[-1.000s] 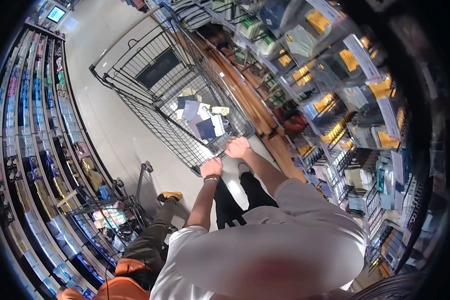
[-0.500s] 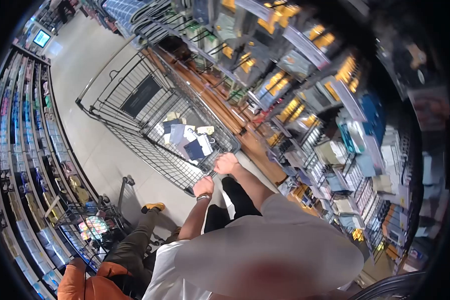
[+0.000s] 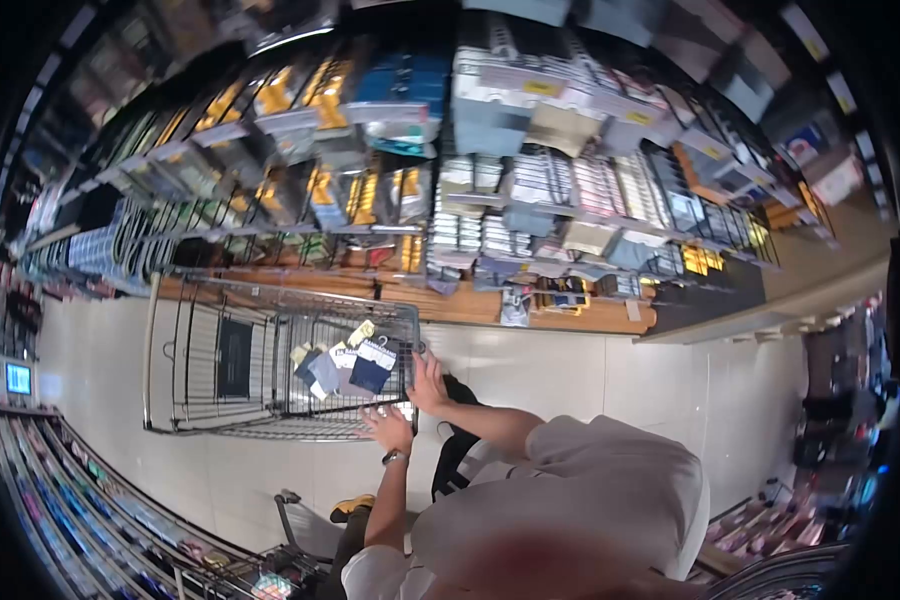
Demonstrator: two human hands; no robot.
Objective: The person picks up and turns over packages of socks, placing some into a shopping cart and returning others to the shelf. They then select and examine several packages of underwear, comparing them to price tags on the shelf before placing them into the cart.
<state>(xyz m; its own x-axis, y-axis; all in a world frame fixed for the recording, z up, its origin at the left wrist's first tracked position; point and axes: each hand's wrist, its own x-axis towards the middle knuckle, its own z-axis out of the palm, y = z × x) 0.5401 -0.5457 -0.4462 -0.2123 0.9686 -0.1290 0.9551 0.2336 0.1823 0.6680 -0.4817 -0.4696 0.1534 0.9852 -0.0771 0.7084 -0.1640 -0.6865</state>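
While both hands rest at the near end of the grey wire shopping cart, the left hand lies on its push bar with fingers spread and loose, and the right hand closes around the bar's upper end, probably to steer. Inside the cart, near the hands, lie several flat packets of dark blue and grey socks on card hangers. Beyond the cart stands a long wooden-based shelf rack of hanging packets, close alongside it. Below the cart, another person's yellow shoe shows.
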